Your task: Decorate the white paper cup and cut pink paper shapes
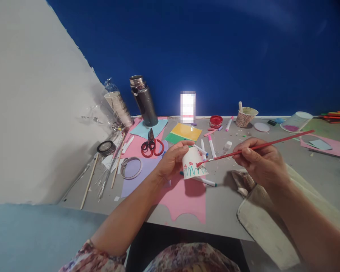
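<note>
My left hand (172, 158) is closed around an upside-down white paper cup (193, 163), held just above the table. The cup bears a green zigzag line near its rim and small red marks above it. My right hand (257, 158) pinches a thin red paintbrush (260, 146), whose tip touches the cup's side near the red marks. The brush handle slants up to the right. Under the cup lies pink paper (184, 198) with a scalloped lower edge, and a marker (205, 181) rests beside it.
Red scissors (152, 145), tape rolls (131, 167), wooden sticks (89, 181), a stack of paper cups (119, 107) and a dark flask (144, 100) sit left. A red paint pot (215, 121), markers (211, 145), patterned cup (246, 117) and coloured papers (185, 132) lie behind. A stained cloth (260, 215) lies right.
</note>
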A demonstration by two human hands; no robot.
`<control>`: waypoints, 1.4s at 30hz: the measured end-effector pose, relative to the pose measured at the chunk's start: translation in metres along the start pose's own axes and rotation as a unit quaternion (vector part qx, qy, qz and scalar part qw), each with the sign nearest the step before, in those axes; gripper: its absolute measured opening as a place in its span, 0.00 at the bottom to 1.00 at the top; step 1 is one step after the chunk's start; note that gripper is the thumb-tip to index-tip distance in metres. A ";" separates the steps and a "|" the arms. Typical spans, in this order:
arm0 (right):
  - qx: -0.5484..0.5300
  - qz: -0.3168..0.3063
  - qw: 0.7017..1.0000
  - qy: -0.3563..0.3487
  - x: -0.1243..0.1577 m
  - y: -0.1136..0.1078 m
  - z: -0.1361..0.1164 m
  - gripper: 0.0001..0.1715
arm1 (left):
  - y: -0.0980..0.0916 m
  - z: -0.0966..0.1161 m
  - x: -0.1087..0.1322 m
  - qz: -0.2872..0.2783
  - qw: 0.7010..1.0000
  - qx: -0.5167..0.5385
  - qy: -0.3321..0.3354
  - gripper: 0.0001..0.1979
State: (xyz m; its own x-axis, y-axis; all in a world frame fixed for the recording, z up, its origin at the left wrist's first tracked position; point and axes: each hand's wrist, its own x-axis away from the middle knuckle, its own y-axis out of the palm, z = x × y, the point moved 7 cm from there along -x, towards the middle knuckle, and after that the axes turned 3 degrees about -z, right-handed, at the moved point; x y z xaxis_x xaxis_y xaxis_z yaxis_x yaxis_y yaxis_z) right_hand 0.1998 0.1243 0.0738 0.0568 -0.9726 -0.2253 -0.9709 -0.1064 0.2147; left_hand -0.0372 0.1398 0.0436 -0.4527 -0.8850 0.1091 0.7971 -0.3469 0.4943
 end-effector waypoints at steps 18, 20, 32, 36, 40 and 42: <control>0.001 0.008 1.000 -0.002 0.000 -0.002 0.001 0.18 | 0.001 0.000 0.000 -0.008 1.000 -0.002 0.003 0.26; 0.006 0.005 1.000 0.001 0.000 -0.002 0.002 0.18 | 0.001 -0.001 0.000 -0.008 1.000 -0.001 -0.001 0.26; -0.003 0.005 1.000 -0.013 -0.001 0.001 -0.003 0.20 | 0.000 -0.001 0.000 -0.008 1.000 -0.013 0.000 0.26; 0.005 0.004 1.000 -0.015 0.000 -0.001 0.001 0.18 | 0.000 -0.001 0.000 -0.009 1.000 -0.013 0.004 0.25; 0.018 0.007 1.000 -0.008 0.001 -0.002 0.002 0.17 | 0.001 -0.001 -0.001 -0.019 1.000 -0.006 0.003 0.25; 0.010 0.006 1.000 -0.013 0.000 -0.002 0.001 0.18 | 0.001 -0.001 -0.001 -0.022 1.000 -0.005 0.003 0.25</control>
State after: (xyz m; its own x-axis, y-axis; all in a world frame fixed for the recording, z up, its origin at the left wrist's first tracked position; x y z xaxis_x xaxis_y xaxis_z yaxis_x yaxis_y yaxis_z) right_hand 0.2012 0.1242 0.0726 0.0394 -0.9683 -0.2466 -0.9760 -0.0902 0.1983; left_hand -0.0351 0.1398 0.0429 -0.4849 -0.8706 0.0826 0.7805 -0.3882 0.4901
